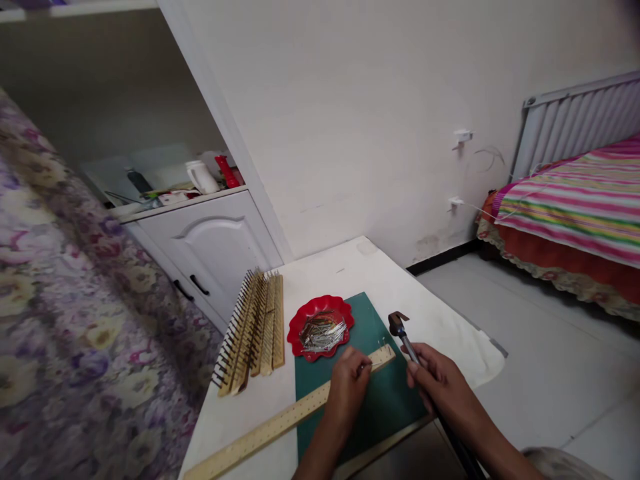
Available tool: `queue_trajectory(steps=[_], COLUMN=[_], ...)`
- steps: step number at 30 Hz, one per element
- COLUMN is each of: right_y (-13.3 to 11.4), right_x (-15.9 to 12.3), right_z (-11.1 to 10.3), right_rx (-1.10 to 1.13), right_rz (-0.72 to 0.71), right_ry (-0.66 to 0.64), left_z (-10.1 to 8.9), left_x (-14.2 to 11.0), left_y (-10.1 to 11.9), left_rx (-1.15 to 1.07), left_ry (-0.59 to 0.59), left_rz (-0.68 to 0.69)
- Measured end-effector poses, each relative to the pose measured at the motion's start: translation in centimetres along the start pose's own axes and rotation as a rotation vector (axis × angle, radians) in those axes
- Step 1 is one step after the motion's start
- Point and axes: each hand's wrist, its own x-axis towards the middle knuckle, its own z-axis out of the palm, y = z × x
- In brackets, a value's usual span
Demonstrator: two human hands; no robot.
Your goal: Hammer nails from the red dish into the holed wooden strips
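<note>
My left hand (349, 380) is closed in a pinch over a long wooden strip (270, 432) with rows of small holes. A thin, light nail (374, 364) shows at its fingertips. Several nails stand upright at the strip's far right end. My right hand (437, 383) grips a hammer (411, 350) by its shaft, with the head raised beside that end. Under the strip lies a green mat (363, 313). A red scalloped bowl (299, 317) full of loose nails (323, 332) sits just beyond my left hand.
Several wooden strips studded with nails (257, 327) lie side by side at the left of the white table (345, 267). Behind stands a white cabinet (220, 237); a floral curtain (100, 333) hangs at left. A bed (575, 213) is at far right.
</note>
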Motion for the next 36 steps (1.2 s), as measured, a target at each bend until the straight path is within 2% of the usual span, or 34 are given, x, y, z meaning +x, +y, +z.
queue_trajectory(steps=[9,17,26,31,36], right_y=[-0.1,0.0,-0.1,-0.1,0.0], right_x=[-0.1,-0.1,-0.1,0.0,-0.1], right_z=[-0.1,-0.1,-0.2,-0.2,-0.1], right_rx=[0.003,0.000,-0.013,-0.014,-0.028], right_rz=[-0.004,-0.003,0.002,-0.008,-0.013], right_ry=[0.011,0.015,0.008,0.019,0.019], left_z=[0.9,1.9,2.0,2.4,3.0], left_x=[0.3,0.9,1.8,2.0,2.2], left_y=[0.9,0.6,0.9,1.2,1.2], left_rx=[0.275,0.288,0.372,0.344,0.194], left_ry=[-0.044,-0.058,-0.115,-0.090,-0.015], left_rz=[0.004,0.030,0.070,0.072,0.012])
